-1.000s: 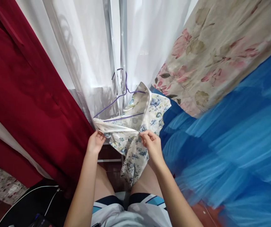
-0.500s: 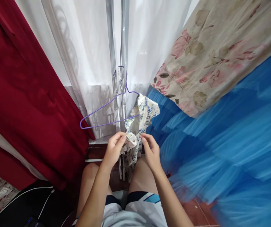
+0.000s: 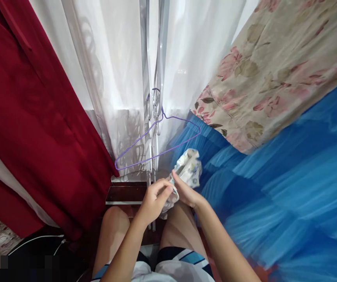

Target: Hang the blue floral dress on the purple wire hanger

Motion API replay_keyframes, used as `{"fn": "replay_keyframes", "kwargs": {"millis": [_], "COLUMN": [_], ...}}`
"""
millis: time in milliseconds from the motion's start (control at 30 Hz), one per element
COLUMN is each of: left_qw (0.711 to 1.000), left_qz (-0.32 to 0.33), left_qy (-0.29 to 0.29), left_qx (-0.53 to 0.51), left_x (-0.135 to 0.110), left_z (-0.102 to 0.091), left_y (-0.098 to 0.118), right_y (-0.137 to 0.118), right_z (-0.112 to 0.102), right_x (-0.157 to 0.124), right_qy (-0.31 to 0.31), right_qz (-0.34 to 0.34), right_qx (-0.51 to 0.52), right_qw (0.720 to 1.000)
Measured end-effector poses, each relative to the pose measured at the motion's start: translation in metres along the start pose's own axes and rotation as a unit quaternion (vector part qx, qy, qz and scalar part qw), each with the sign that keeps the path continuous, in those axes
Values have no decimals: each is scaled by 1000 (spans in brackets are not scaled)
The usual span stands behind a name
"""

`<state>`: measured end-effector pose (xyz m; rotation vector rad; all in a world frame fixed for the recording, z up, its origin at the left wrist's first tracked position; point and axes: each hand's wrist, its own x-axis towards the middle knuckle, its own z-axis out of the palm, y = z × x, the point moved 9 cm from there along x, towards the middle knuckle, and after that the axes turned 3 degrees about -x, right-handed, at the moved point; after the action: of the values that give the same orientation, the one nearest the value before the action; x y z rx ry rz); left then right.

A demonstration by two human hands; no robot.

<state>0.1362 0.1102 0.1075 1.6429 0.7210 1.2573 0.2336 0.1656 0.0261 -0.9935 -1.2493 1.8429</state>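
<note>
A small white garment with blue flowers [image 3: 190,169] is bunched between both my hands, just above my knees. My left hand [image 3: 153,199] is closed on its lower part, fingers pinching the cloth. My right hand [image 3: 184,190] grips the bunch from the right side, fingers wrapped round it. A purple wire hanger [image 3: 156,139] hangs bare on the metal window bars [image 3: 154,78], a little above and behind my hands, with nothing on it.
White sheer curtains [image 3: 112,70] hang ahead. A dark red curtain [image 3: 24,109] fills the left. A floral cloth [image 3: 274,66] and a blue tulle fabric [image 3: 288,176] hang at the right. A dark bag with a white cable [image 3: 36,243] lies at the lower left.
The flowered garment has come off the purple hanger, first its left shoulder, then the right. My hands have drawn together and bunched it up. The hanger now hangs bare.
</note>
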Motion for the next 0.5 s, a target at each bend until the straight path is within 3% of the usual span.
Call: {"fn": "replay_keyframes", "kwargs": {"millis": [67, 167, 233, 333, 400, 500], "left_qw": [997, 992, 994, 990, 975, 957], "left_qz": [9, 7, 3, -18, -66, -143], "left_qy": [-50, 12, 9, -135, -214, -249], "left_qx": [55, 122, 108, 41, -5, -51], "left_x": [2, 5, 3, -14, -38, -72], "left_z": [5, -23, -37, -24, -10, 3], "left_y": [2, 2, -1, -9, -17, -31], "right_y": [15, 21, 27, 34, 32, 20], "right_z": [21, 32, 43, 60, 69, 81], "right_x": [-6, -12, -19, -39, -56, -85], "right_qy": [-9, 9, -36, -137, -211, -332], "right_qz": [16, 14, 61, 144, 187, 234], "right_qx": [88, 138, 126, 71, 18, -71], "right_qw": [996, 990, 989, 977, 959, 911]}}
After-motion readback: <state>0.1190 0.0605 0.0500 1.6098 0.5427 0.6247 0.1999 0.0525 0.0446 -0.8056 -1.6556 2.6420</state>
